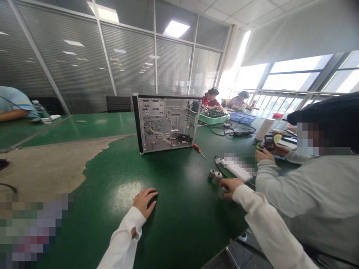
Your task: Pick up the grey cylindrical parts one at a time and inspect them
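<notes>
My left hand [146, 201] rests on the green tabletop [174, 198] with its fingers apart and nothing in them. At the right, my right hand [231, 185] has its fingers closed around a small grey cylinder [222, 193], mostly covered by the fingers. Just beyond it stand two small metal cylinders, one larger [217, 178] and one smaller [211, 173]. An opened computer case [166, 125] stands upright farther back, its bare metal inside and loose cables showing. By its lower right corner lies an orange-handled screwdriver [198, 148].
A white power strip [237, 169] with a cable lies beyond my right hand. A co-worker [305, 186] sits close on the right, holding a small device. Farther back are a green basket [214, 118] with parts, a blue basket [242, 117] and a soldering-iron-like tool [241, 133].
</notes>
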The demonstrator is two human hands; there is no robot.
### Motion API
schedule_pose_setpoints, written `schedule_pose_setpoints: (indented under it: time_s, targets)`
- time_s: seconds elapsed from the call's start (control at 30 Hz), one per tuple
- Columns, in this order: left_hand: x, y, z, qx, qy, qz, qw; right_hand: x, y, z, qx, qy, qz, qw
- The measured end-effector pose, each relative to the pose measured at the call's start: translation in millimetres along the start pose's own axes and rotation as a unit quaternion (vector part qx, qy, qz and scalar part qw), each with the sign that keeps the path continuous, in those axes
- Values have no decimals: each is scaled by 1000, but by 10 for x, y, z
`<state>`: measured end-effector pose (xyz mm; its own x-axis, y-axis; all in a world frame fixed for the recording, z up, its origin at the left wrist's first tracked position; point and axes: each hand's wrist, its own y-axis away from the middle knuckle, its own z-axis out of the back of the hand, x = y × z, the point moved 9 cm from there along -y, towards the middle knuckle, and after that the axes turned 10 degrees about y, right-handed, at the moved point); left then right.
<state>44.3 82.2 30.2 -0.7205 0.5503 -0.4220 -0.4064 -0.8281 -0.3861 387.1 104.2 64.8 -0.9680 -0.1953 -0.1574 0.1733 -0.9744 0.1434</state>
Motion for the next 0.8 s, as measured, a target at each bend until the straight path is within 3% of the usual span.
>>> schedule_pose_setpoints:
  time_s: [0.1, 0.17, 0.3, 0.4, 0.5, 0.63, 0.8]
  targets:
    - [13, 10, -22, 1, 8, -4, 1000, 477, -69, 136, -35, -10, 61, 997]
    - [33, 22, -25, -6, 18, -3, 1000, 934, -128, 260, -66, -31, 125, 989]
    - [48, 43, 50, -40, 73, 7, 997, 1875, -267, 523, -130, -110, 242, 955]
    - [-1, 47, 167, -66, 132, 15, 989, 2348, -382, 579, -171, -191, 288, 923]
    - [-63, 48, 306, -106, 159, 19, 981, 2471, -474, 497, -226, -306, 286, 879]
    - [-104, 36, 391, -152, 150, 11, 977, 2307, -568, 307, -276, -427, 245, 826]
    - [-61, -28, 308, -151, 123, 20, 981, 2178, -694, 230, -274, -490, 203, 802]
